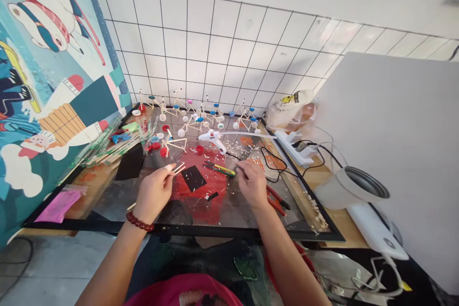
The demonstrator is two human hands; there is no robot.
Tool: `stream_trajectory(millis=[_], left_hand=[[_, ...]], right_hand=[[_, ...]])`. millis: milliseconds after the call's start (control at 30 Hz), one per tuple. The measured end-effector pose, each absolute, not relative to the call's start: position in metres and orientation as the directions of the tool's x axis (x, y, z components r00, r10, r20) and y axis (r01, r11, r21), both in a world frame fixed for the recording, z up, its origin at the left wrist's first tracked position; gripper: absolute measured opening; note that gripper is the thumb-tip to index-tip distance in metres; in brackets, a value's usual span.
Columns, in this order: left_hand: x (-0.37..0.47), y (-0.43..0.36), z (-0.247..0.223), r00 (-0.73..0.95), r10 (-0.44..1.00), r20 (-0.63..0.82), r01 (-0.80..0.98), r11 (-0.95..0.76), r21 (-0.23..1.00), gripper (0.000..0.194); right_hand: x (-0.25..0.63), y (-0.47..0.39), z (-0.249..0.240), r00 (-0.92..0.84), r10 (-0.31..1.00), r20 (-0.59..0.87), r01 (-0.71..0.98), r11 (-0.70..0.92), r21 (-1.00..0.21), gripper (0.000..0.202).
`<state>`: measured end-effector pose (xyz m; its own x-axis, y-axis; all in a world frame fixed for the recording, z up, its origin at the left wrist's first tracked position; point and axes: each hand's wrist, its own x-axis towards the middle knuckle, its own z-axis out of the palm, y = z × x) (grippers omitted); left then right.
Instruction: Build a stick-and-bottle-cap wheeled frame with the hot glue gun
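My left hand (156, 190), with a beaded bracelet at the wrist, pinches thin wooden sticks (179, 169) that poke out past the fingertips. On the right, my right hand (252, 181) has its fingers bent together near the tip of green-and-yellow snips (224, 169); whatever its fingertips hold, if anything, is too small to make out. Between the hands lie a black square (194, 178) and a small black strip (213, 196). A white glue gun (214, 140) rests behind them. Small stick figures with coloured caps (200, 119) stand along the back.
Red-handled pliers (276, 201) lie beside my right forearm. Packaged sticks (103, 146) and a pink packet (59, 205) are at the left. A power strip (296, 148), cables and a grey-white container (349, 186) stand at the right. A wire grid (215, 43) rises behind.
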<state>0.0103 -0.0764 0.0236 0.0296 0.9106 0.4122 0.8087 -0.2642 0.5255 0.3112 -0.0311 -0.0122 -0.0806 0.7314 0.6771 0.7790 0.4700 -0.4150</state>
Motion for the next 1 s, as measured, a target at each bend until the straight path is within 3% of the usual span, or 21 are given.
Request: stream_trajectory(millis=[67,167,333,433,533,667,733,867,933,1000], left_hand=[[-0.009,-0.079,0.019,-0.048,0.946,0.322,0.848,-0.132,0.513,0.035],[-0.021,-0.084,0.013,-0.081,0.959,0.270,0.917,-0.035,0.398,0.039],[-0.020,-0.087,0.014,-0.047,0.958,0.282,0.978,-0.013,0.206,0.042],[-0.025,-0.088,0.016,-0.080,0.962,0.262,0.981,0.029,0.191,0.037],[-0.035,-0.089,0.015,-0.113,0.952,0.283,0.980,0.060,0.190,0.036],[-0.043,-0.091,0.013,-0.141,0.943,0.302,0.972,0.073,0.224,0.033],[-0.044,-0.091,0.013,-0.146,0.943,0.299,0.971,0.079,0.227,0.035],[-0.047,-0.091,0.009,-0.130,0.939,0.319,0.971,0.056,0.234,0.040],[-0.051,-0.089,0.005,-0.132,0.933,0.334,0.967,0.048,0.249,0.035],[-0.054,-0.089,0.003,-0.129,0.917,0.378,0.965,0.028,0.262,0.032]], right_hand=[[0.296,-0.034,-0.007,-0.216,0.779,0.588,0.772,0.506,-0.385,0.023],[0.261,-0.038,0.008,-0.383,0.853,0.356,0.818,0.492,-0.300,0.020],[0.204,-0.032,0.027,-0.289,0.951,0.114,0.931,0.307,-0.198,0.040],[0.195,-0.023,0.030,-0.252,0.967,0.034,0.947,0.254,-0.198,0.023],[0.200,-0.016,0.033,-0.265,0.964,0.008,0.939,0.260,-0.227,0.015],[0.196,-0.032,0.035,-0.247,0.961,0.122,0.901,0.274,-0.337,0.013],[0.182,-0.052,0.031,-0.316,0.934,0.164,0.852,0.356,-0.385,0.014],[0.166,-0.079,0.015,-0.530,0.832,0.162,0.797,0.554,-0.239,0.028],[0.180,-0.070,0.013,-0.491,0.859,0.146,0.849,0.509,-0.142,0.033],[0.210,-0.052,0.018,-0.324,0.938,0.124,0.940,0.334,-0.071,0.039]])
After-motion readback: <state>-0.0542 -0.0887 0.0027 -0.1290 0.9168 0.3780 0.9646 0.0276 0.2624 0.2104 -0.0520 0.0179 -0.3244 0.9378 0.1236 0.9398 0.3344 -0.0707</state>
